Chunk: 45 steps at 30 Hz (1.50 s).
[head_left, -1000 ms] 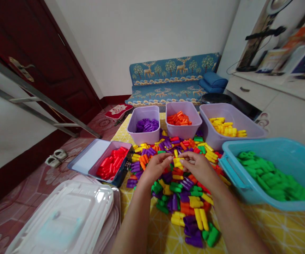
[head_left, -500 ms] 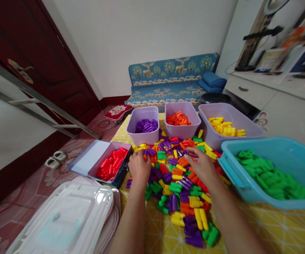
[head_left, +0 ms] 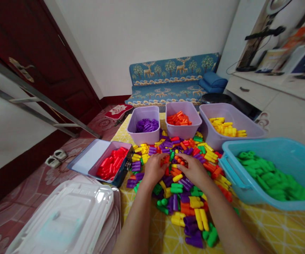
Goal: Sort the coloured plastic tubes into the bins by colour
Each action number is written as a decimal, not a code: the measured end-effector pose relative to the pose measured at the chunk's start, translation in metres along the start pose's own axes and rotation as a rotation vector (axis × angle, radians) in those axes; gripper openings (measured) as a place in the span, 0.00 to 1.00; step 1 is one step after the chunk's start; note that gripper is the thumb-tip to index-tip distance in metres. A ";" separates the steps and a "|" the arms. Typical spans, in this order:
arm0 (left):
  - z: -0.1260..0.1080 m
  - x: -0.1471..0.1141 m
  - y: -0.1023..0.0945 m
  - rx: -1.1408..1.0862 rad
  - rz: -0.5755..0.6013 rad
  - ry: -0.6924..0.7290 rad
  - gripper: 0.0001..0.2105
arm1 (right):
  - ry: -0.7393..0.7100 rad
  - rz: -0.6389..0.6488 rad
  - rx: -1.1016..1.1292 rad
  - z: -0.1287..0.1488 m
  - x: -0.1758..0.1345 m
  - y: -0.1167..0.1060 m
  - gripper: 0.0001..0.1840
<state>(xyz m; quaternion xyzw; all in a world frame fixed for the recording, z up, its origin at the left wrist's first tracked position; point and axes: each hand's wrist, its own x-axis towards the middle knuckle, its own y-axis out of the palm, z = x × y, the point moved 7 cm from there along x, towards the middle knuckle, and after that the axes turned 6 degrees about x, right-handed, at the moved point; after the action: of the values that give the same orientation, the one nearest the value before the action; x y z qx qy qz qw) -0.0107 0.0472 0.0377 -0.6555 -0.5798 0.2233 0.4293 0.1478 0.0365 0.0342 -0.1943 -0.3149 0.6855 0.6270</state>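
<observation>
Pinching an orange block over the pile, the right hand faces the left hand, curled, its grip unclear; the tub sits at three o'clock, the tin at nine.

Round-tipped plastic pieces, purple, yellow, green, orange, red, many lying flat, jumbled, overlapping loosely

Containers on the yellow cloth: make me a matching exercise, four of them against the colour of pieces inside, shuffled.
1. Teal tub
2. Box with open lid
3. Leftmost lilac bin
4. Rightmost lilac bin

A. Purple pieces
B. Yellow pieces
C. Green pieces
D. Red pieces

Pairs: 1-C, 2-D, 3-A, 4-B.
</observation>
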 end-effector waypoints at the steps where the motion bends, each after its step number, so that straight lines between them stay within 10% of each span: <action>1: -0.001 0.000 0.000 -0.075 -0.004 -0.002 0.15 | -0.001 -0.006 0.059 0.000 0.001 0.000 0.22; 18: 0.000 0.002 0.002 -0.818 -0.029 -0.111 0.16 | -0.021 -0.202 0.471 0.011 0.000 -0.022 0.12; 23: 0.005 0.002 0.000 -0.826 -0.023 -0.135 0.16 | 0.009 0.008 0.529 0.013 -0.003 -0.018 0.12; 29: 0.009 0.002 -0.012 -0.731 -0.097 -0.142 0.14 | -0.031 0.213 0.256 0.012 -0.013 -0.025 0.08; 37: 0.011 0.000 -0.010 -0.486 -0.095 -0.136 0.15 | -0.146 -0.453 0.854 0.032 -0.013 -0.070 0.31; 45: 0.025 -0.009 -0.047 -0.019 -0.062 -0.165 0.13 | 0.043 -0.173 0.453 0.000 -0.002 -0.036 0.12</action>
<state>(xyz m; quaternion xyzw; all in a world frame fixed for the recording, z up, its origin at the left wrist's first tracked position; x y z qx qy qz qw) -0.0593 0.0442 0.0611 -0.6204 -0.6355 0.2577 0.3806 0.1742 0.0347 0.0581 -0.0356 -0.1552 0.6780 0.7176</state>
